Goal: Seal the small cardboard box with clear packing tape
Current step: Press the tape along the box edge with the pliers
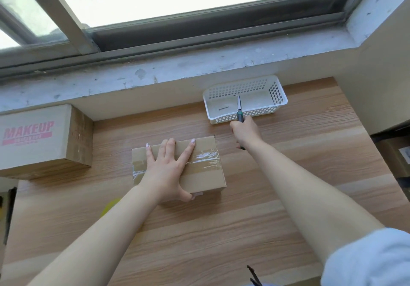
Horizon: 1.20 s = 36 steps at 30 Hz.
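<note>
**Taped Box Held Flat on Wood-Grain Table**

The small cardboard box [199,174] is seen near the middle of the table [221,230], well clear of its edges, with bare boards left open on the near side and to the right. It is pressed down by the left hand [168,168], fingers spread straight across the lid and thumb laid at the near edge. A wrinkled strip of clear packing tape [208,157] is stretched across the top. Green-handled scissors [239,106] are gripped by the right hand [246,131], fingers curled round the handle, with the blades pointed over a white perforated plastic basket [276,92] by the wall. "MAKEUP" is printed in pink on a larger carton [37,139] at left.
</note>
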Available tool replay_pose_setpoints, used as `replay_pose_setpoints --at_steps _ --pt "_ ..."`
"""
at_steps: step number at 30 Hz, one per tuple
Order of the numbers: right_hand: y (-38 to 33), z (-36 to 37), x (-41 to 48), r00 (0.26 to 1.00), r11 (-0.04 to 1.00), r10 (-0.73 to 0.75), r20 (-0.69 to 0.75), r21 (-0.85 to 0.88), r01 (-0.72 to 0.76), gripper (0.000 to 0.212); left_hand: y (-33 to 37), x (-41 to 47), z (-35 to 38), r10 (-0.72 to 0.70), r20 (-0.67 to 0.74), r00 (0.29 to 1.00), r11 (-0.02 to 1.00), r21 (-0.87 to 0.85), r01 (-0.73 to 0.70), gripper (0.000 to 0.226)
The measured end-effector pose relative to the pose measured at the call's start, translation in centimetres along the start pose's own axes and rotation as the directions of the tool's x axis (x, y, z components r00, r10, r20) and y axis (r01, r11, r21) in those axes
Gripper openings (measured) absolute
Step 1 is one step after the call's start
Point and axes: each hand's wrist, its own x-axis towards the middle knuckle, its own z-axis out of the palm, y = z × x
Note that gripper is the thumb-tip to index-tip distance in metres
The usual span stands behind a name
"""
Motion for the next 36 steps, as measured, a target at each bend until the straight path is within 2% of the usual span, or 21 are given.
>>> replay_pose_setpoints --at_steps 5,10,13,18,22,26,31,36 --pt "-0.8 0.5 1.7 0.998 0.993 0.059 0.022 -0.105 -0.057 0.043 0.1 0.3 0.1 -0.007 -0.006 1.000 1.000 0.017 0.007 0.138" --pt "-0.6 0.7 2.1 0.999 0.988 0.044 0.006 -0.149 -0.043 0.051 0.0 0.4 0.2 -0.004 -0.016 1.000 1.000 0.018 0.005 0.138" --pt "0.0 0.6 1.6 1.000 0.987 0.000 -0.024 -0.162 -0.004 0.045 0.0 0.3 0.1 -0.003 -0.015 1.000 1.000 0.023 0.004 0.138" --pt "4.0 0.0 -0.7 0.991 0.942 -0.132 -0.027 -0.315 0.117 0.030 0.1 0.2 -0.1 -0.001 -0.001 1.000 1.000 0.022 0.001 0.138" --pt "9.1 -0.2 -2.7 0.995 0.826 -0.103 0.010 -0.556 0.091 0.045 0.1 0.2 0.0 0.001 0.000 1.000 1.000 0.026 -0.001 0.137" --pt "12.9 -0.1 -4.6 0.999 0.694 -0.039 0.009 -0.719 0.034 0.057 0.1 0.0 0.0 0.008 -0.003 1.000 1.000 0.025 -0.008 0.134" --pt "15.2 0.4 -6.0 0.996 0.617 -0.092 -0.021 -0.786 0.040 0.056 -0.2 -0.4 0.5 0.030 -0.045 0.999 0.999 0.014 -0.030 0.130" --pt "15.9 0.6 -6.3 0.997 0.587 -0.081 0.014 -0.807 0.059 0.062 -1.0 -0.7 1.4 0.057 -0.091 0.994 0.998 -0.027 -0.060 0.138"
